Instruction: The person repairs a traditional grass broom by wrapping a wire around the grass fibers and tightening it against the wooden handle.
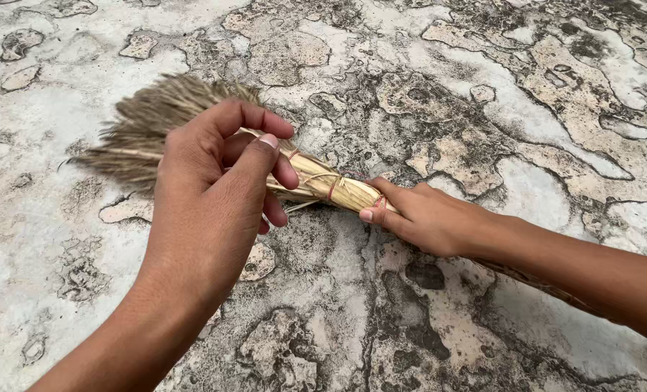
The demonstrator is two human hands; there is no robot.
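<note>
The floor (pixel 541 131) is the biggest thing here. It is rough and grey-white, with dark, patchy stains and cracks all over it.

Next comes the broom (pixel 316 178). It is made of dry grass and lies low over the floor, across the middle of the view. Its fluffy brown end (pixel 145 123) fans out at the upper left. The stalks come together into a tight, pale yellow bundle near the middle. The rest of the handle runs down to the right, and most of it is hidden under the right arm.

The left hand (pixel 211 196) is up in front, at the place where the fluffy end meets the bundle. Its fingers curl around the stalks there, with the thumb pointing up. It covers part of the broom, so I cannot tell how tight the hold is.

The right hand (pixel 425 218) is lower and further right. It is closed around the yellow bundle, with the thumb lying along the side.

The smallest things are the reddish bands (pixel 334 187). They are thin and wrap around the bundle between the two hands. One more sits right at the right fingertips.
</note>
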